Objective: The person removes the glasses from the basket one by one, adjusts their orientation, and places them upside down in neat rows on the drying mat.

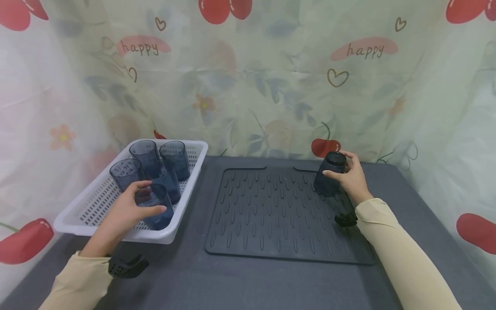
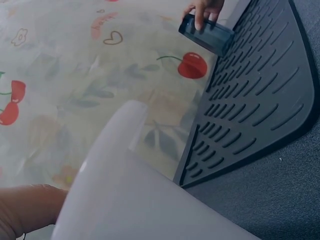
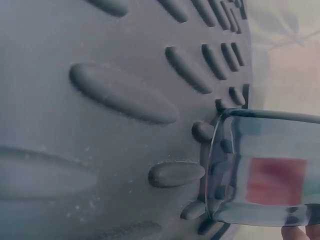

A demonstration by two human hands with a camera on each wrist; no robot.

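My right hand grips a dark blue glass, turned base up and slightly tilted, at the far right corner of a ribbed dark drying mat. In the right wrist view, the rim of that glass is right at the mat's ridges. On the left, my left hand holds a similar glass near its rim, thumb in front and fingers behind. This one stands mouth up at the near end of a white plastic basket. The basket's wall hides most of that hand in the left wrist view.
Several more blue glasses stand mouth up in the basket, behind my left hand. Basket and mat lie side by side on a dark grey tabletop. A patterned curtain hangs along the back and both sides.
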